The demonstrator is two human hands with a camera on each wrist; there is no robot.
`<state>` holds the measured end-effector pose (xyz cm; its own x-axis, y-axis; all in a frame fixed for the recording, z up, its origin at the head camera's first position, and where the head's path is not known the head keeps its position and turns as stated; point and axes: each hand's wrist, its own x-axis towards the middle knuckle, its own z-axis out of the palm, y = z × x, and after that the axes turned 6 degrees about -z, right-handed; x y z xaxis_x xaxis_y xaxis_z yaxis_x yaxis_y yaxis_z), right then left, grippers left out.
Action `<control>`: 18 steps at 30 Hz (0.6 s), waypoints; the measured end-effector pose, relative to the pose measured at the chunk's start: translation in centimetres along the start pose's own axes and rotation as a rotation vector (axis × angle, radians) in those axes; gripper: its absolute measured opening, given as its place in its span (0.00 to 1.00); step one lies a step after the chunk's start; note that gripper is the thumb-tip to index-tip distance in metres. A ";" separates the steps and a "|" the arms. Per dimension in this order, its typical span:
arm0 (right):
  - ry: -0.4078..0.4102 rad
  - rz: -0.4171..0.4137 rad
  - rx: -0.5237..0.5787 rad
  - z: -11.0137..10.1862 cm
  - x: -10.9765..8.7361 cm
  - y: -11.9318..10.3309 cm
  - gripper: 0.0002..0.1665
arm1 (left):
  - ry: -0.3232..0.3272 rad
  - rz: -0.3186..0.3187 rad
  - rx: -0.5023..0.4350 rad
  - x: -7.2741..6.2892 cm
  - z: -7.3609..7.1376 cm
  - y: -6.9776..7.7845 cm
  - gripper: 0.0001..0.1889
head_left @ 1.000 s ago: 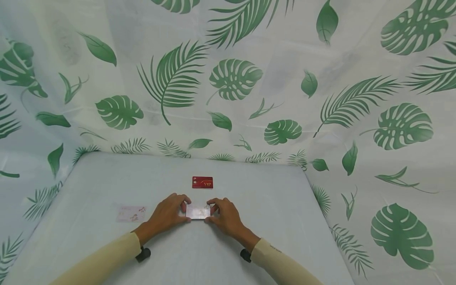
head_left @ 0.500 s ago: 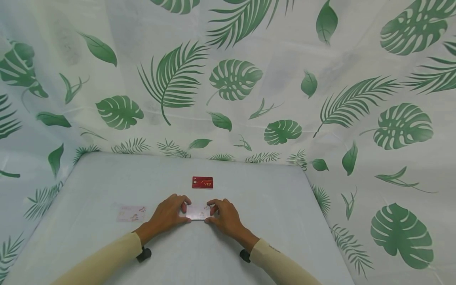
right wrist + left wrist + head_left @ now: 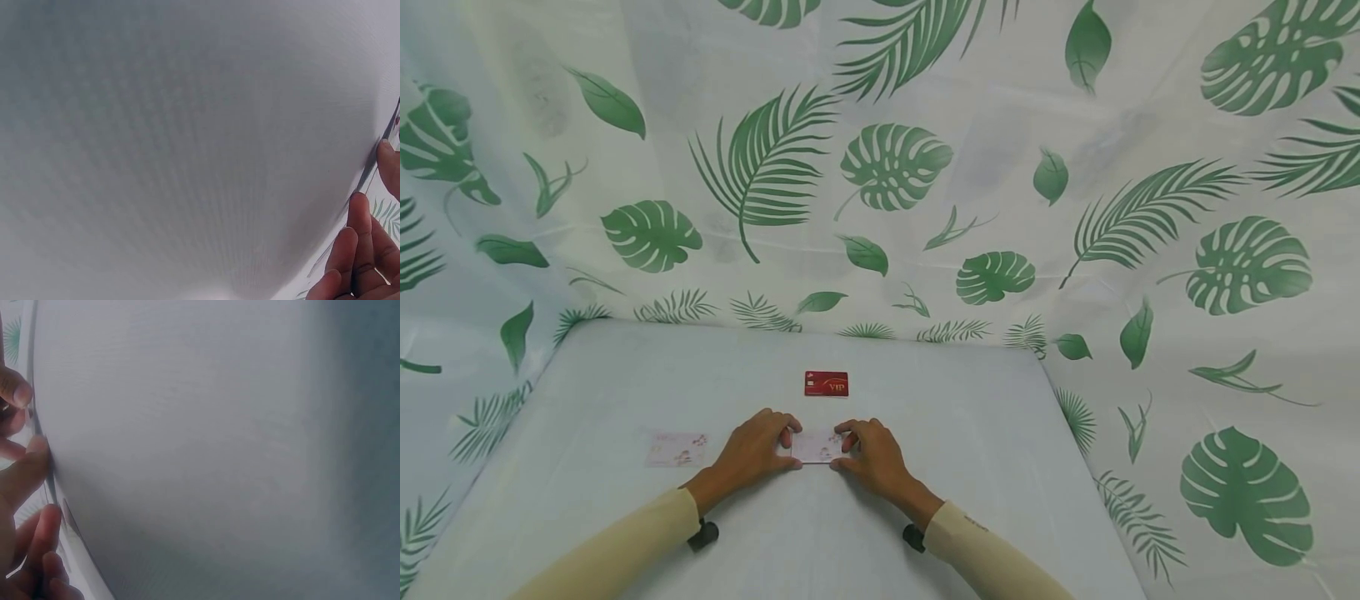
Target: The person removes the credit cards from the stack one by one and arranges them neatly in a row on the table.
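My left hand (image 3: pixel 758 446) pinches the left end of a small pale card-sized piece (image 3: pixel 815 447) with a faint pink floral print. At its right end, my right hand (image 3: pixel 877 454) pinches it the same way, thumb at the near edge and fingers at the far one. A thin dark line runs along its near edge, low over the white table. In the left wrist view, fingertips (image 3: pixel 39 450) appear at a thin dark edge. The right wrist view likewise catches fingertips (image 3: pixel 359 206) along that edge.
Just beyond the hands lies a red card (image 3: pixel 827 384) marked VIP. To the left, a pale, see-through-looking rectangle with pink flowers (image 3: pixel 677 450) lies flat on the white table (image 3: pixel 955 400). Leaf-printed sheeting (image 3: pixel 895 167) rises behind the table and at both sides.
Both hands keep almost the same place and grip. The held piece's surface looks paler and less glossy than a second ago. The red card and the flowered rectangle stay put.
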<state>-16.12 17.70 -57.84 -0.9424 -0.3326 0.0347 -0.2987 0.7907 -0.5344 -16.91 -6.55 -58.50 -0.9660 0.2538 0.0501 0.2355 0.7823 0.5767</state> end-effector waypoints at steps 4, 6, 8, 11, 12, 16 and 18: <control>-0.006 -0.008 -0.001 -0.1 0.0 0.0 0.29 | -0.004 0.008 0.013 0.1 0.0 -0.1 0.26; -0.007 -0.012 0.001 -0.2 0.0 -0.1 0.29 | -0.006 0.011 0.021 0.1 0.0 -0.1 0.26; -0.007 -0.016 -0.002 -0.2 0.1 0.0 0.29 | -0.008 0.012 0.031 0.1 0.0 -0.1 0.26; -0.005 -0.011 -0.012 -0.2 0.1 0.0 0.29 | -0.007 0.016 0.046 0.1 0.0 -0.1 0.27; -0.003 -0.008 -0.016 -0.2 0.2 0.0 0.29 | -0.006 0.018 0.053 0.1 0.0 -0.2 0.27; 0.003 0.004 -0.026 -0.1 0.2 0.1 0.29 | 0.002 0.031 0.071 0.0 0.1 -0.2 0.28; 0.006 0.006 -0.026 0.0 0.2 0.1 0.29 | 0.006 0.034 0.078 0.0 0.1 -0.2 0.28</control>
<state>-16.38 17.70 -57.84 -0.9452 -0.3246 0.0366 -0.2966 0.8058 -0.5125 -16.97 -6.61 -58.68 -0.9578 0.2778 0.0738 0.2757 0.8153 0.5093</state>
